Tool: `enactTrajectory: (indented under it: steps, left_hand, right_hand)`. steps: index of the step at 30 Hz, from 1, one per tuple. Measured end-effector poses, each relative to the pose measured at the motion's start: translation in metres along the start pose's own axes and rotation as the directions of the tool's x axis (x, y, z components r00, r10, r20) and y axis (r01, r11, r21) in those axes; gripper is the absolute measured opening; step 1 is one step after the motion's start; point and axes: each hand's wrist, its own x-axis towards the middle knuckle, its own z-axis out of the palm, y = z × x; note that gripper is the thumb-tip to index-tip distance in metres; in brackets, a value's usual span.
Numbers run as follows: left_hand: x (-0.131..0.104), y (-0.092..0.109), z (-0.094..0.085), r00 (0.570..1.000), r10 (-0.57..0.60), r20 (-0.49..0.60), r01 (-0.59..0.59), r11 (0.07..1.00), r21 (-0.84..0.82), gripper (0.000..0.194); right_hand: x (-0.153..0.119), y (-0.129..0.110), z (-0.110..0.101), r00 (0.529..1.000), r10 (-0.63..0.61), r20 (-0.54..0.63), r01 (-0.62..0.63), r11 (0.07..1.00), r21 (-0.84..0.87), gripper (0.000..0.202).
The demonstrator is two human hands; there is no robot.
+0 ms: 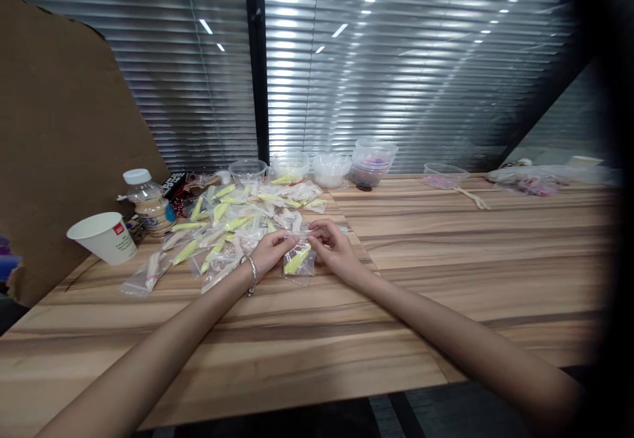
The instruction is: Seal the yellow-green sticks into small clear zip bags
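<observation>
A small clear plastic bag (308, 267) with a yellow piece (297, 259) inside hangs between my hands, just over the table. My left hand (270, 252), a bracelet (252, 274) at its wrist, pinches the bag's top edge on the left. On the right, my right hand (335, 250) grips the same edge between thumb and fingers. Close by on the left spreads a heap of similar clear bags (232, 217), holding yellow and pale beige pieces. What exactly the pieces are is too small to tell.
A paper cup (102, 236) and a capped bottle (148, 203) stand at the left beside a cardboard panel (64, 127). Clear plastic tubs (372, 160) line the back of the wooden table (470, 259). A shallow tub (443, 177) and plastic bags (549, 177) lie farther right.
</observation>
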Motion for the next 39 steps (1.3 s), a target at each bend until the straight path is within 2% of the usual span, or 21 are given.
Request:
enactTrajectory:
  steps: [7,11,23,32,39]
  left_hand:
    - [-0.0006,-0.0013,-0.0010,1.000,0.003,0.019,-0.002,0.999,-0.035,0.038]
    - [-0.0016,0.0011,-0.0007,0.999,0.023,0.038,-0.023,1.000,-0.002,0.036]
    - [0.0002,-0.0007,-0.0002,0.999,-0.002,0.047,0.001,1.000,0.028,0.038]
    - [0.0006,-0.0043,0.0002,0.999,0.011,0.052,-0.011,1.000,-0.013,0.041]
    - [0.0002,-0.0041,-0.0001,1.000,-0.012,0.021,0.013,1.000,-0.019,0.035]
  right_hand:
    - [0.0018,0.0026,0.0017,0.995,0.072,0.070,-0.081,0.987,0.140,0.030]
    - [0.0023,0.0044,0.0022,0.997,0.048,0.066,-0.059,0.982,0.182,0.029]
    - [0.0007,0.0026,0.0003,1.000,0.008,0.004,-0.008,1.000,-0.002,0.020]
    - [0.0007,0.0033,-0.0002,1.000,-0.002,0.013,0.002,1.000,-0.019,0.017]
    - [0.0003,-0.0012,0.0008,0.997,0.024,0.073,-0.025,0.999,0.019,0.022]
